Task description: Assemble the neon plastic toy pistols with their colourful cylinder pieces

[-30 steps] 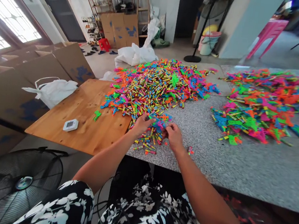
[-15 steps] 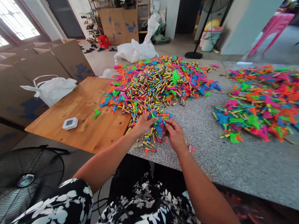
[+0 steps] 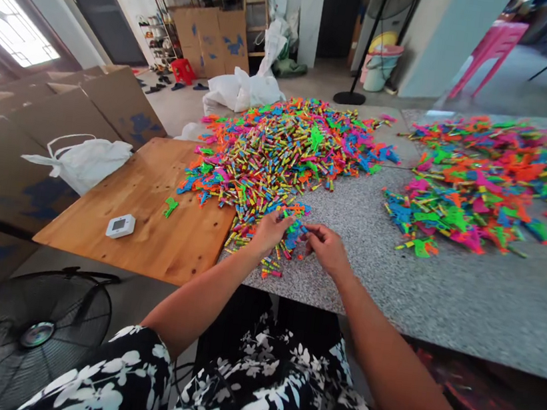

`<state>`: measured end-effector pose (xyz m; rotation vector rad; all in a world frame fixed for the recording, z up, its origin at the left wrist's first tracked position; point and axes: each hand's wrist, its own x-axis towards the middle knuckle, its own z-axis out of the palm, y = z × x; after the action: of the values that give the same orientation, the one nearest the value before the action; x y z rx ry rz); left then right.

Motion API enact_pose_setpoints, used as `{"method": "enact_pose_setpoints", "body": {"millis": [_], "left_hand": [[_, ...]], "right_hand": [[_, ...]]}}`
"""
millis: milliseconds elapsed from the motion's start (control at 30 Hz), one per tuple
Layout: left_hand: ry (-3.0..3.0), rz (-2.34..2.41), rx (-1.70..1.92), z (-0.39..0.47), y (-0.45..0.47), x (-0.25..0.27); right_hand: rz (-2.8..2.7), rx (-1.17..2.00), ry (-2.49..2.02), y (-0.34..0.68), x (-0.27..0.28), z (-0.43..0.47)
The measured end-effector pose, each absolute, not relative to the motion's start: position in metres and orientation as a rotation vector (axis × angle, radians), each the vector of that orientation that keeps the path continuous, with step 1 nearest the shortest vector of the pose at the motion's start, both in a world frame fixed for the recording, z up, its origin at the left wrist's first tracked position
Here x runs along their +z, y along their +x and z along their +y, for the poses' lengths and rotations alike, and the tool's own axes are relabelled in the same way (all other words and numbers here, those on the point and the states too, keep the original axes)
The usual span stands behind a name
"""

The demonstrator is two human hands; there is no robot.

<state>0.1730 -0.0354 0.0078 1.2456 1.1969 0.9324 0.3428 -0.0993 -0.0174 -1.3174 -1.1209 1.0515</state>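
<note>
My left hand point(image 3: 271, 231) is closed in a pinch at the near edge of the big pile, with a small green plastic piece point(image 3: 283, 214) at its fingertips. Just to its right, my right hand point(image 3: 327, 247) also pinches, thumb against forefinger; whatever is in it is too small to make out. Blue plastic toy pieces point(image 3: 293, 238) lie under and between the hands. Behind them rises a heap of small yellow-labelled tubes point(image 3: 274, 158), mixed with bright gun-shaped plastic toys point(image 3: 316, 138). A few loose tubes point(image 3: 272, 271) lie near the table's front edge.
A second heap of colourful toys point(image 3: 474, 211) spreads over the grey stone table point(image 3: 353, 209) at right. On the wooden board point(image 3: 188, 241) are a white timer-like device point(image 3: 120, 226) and a green toy gun point(image 3: 170, 206). A floor fan point(image 3: 37, 335), cardboard boxes point(image 3: 62, 123) and a white bag point(image 3: 90, 164) stand left.
The view has shifted slightly, so the table and piles sit a little farther left. My left hand has turned and moved a bit right, closer to my right hand. Both stay pinched.
</note>
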Motion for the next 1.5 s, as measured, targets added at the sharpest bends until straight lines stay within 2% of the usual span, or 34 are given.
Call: {"method": "enact_pose_setpoints", "body": {"millis": [200, 267, 367, 500, 667, 833, 1000, 1333, 1400, 1500], "left_hand": [[1.718, 1.383, 0.794, -0.025, 0.161, -0.001], [1.718, 1.39, 0.785, -0.024, 0.161, -0.008], [1.696, 1.403, 0.762, -0.017, 0.165, -0.018], [1.677, 1.351, 0.719, 0.0, 0.162, -0.025], [1.403, 1.304, 0.83, 0.012, 0.139, -0.025], [1.335, 1.29, 0.833, 0.011, 0.116, -0.014], [1.277, 1.339, 0.819, 0.004, 0.103, 0.001], [0.831, 1.079, 0.842, -0.01, 0.104, 0.018], [0.785, 1.061, 0.921, -0.011, 0.108, 0.017], [0.714, 1.024, 1.016, -0.012, 0.117, 0.014]], "right_hand": [[-0.433, 0.714, -1.317, 0.396, -0.03, -0.087], [-0.614, 0.8, -1.465, 0.391, -0.033, -0.088], [-1.193, 0.886, -1.735, 0.362, -0.036, -0.093], [-1.703, 0.702, -1.932, 0.323, -0.031, -0.097], [-1.895, 0.583, -2.106, 0.302, -0.016, -0.095], [-1.855, 0.556, -2.187, 0.291, -0.013, -0.085], [-1.788, 0.609, -2.191, 0.291, -0.015, -0.07], [-1.586, 0.595, -2.194, 0.288, -0.018, -0.051], [-1.46, 0.638, -2.067, 0.29, -0.021, -0.055], [-1.286, 0.856, -1.627, 0.288, -0.026, -0.067]]}}
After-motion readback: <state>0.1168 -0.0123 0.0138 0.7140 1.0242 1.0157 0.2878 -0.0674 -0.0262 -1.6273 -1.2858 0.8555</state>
